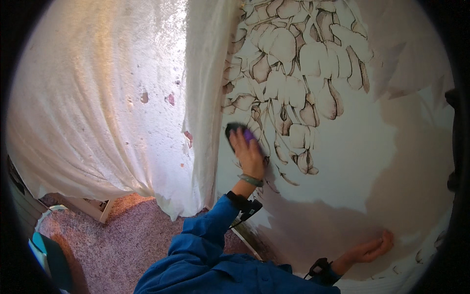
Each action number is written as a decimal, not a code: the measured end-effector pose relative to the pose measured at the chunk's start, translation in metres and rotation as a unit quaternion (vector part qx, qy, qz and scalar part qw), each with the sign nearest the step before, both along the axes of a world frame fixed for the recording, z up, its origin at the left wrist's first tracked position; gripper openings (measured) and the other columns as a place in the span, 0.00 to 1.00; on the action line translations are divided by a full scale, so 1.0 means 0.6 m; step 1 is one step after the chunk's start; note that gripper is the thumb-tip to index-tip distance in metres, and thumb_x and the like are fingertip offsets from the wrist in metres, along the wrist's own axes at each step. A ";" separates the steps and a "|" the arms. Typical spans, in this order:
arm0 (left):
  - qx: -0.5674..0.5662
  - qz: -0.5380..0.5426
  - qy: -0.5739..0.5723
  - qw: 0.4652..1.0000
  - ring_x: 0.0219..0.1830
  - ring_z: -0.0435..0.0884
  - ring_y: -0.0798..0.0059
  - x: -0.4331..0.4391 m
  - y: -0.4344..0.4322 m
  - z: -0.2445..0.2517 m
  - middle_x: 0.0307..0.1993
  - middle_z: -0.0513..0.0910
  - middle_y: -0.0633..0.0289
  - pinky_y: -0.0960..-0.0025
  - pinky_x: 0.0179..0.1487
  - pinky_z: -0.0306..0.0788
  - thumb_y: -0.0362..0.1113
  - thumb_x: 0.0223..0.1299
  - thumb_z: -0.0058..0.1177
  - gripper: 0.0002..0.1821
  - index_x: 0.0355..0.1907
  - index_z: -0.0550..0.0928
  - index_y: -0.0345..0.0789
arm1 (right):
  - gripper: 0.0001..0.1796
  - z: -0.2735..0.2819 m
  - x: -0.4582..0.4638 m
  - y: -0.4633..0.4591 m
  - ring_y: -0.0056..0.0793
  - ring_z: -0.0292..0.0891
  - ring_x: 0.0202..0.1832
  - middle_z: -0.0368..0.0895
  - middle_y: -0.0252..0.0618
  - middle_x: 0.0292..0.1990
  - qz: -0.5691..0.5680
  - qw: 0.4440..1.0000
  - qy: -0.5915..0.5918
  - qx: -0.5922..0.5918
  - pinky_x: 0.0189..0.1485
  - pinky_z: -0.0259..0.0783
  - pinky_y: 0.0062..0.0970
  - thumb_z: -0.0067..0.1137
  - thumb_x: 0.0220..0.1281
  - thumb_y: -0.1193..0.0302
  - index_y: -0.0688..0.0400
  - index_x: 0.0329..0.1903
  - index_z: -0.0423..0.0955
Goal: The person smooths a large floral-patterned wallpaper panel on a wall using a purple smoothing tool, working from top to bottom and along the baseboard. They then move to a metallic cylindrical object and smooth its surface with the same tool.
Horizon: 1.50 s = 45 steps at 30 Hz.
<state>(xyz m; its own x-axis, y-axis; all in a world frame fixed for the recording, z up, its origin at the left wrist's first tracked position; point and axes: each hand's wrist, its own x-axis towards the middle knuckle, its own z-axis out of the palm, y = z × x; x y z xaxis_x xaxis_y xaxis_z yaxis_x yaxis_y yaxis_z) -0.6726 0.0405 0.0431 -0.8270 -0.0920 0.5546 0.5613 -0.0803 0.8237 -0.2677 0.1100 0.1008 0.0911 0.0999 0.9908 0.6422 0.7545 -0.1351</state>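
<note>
My left hand [246, 154] lies over a black and purple hand-held object [248, 136], blurred, so its kind does not show. Beneath it spreads a white surface [345, 154] covered with brown-outlined, hanging flower clusters [282, 88]. The held object is at the lower left of these flowers, close to the edge of a white cloth [203, 110]. At the lower right, my right hand [371, 250] rests on or just above the white surface. Its fingers are loosely curled together, and nothing shows in them.
The white cloth hangs in folds on the left, with several small holes. Below it is a mottled pinkish-purple carpet [121, 253]. A pale frame-like object [91, 207] lies partly under the cloth. A teal object [55, 253] stands at the lower left. Dark shadows cross the white surface.
</note>
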 end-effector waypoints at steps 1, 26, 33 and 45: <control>-0.026 0.000 0.079 0.997 0.73 0.45 0.42 0.021 0.001 0.025 0.72 0.48 0.41 0.49 0.72 0.39 0.41 0.67 0.39 0.30 0.68 0.60 0.30 | 0.17 0.000 0.003 0.000 0.46 0.63 0.59 0.72 0.49 0.51 -0.005 1.000 -0.001 0.002 0.65 0.57 0.49 0.32 0.74 0.71 0.66 0.51 0.70; -0.145 -0.123 0.385 0.903 0.67 0.55 0.30 0.261 0.022 -0.037 0.64 0.63 0.38 0.34 0.64 0.48 0.46 0.56 0.55 0.27 0.59 0.75 0.42 | 0.11 0.020 -0.010 -0.022 0.40 0.66 0.51 0.73 0.39 0.41 0.030 0.999 -0.029 0.028 0.58 0.58 0.47 0.37 0.73 0.69 0.59 0.43 0.70; -0.173 -0.125 0.376 0.901 0.68 0.52 0.29 0.270 0.013 -0.007 0.65 0.60 0.34 0.35 0.65 0.45 0.46 0.58 0.52 0.26 0.59 0.74 0.39 | 0.10 0.021 -0.010 -0.018 0.38 0.66 0.49 0.73 0.38 0.39 0.007 0.997 -0.049 0.054 0.58 0.56 0.44 0.36 0.70 0.73 0.57 0.40 0.70; -0.168 -0.158 0.503 0.833 0.65 0.60 0.44 0.346 0.026 0.006 0.62 0.68 0.55 0.42 0.62 0.55 0.50 0.49 0.62 0.25 0.55 0.78 0.58 | 0.08 0.005 -0.009 -0.026 0.39 0.68 0.46 0.74 0.39 0.36 0.014 0.999 -0.045 0.005 0.62 0.51 0.50 0.38 0.62 0.74 0.57 0.37 0.70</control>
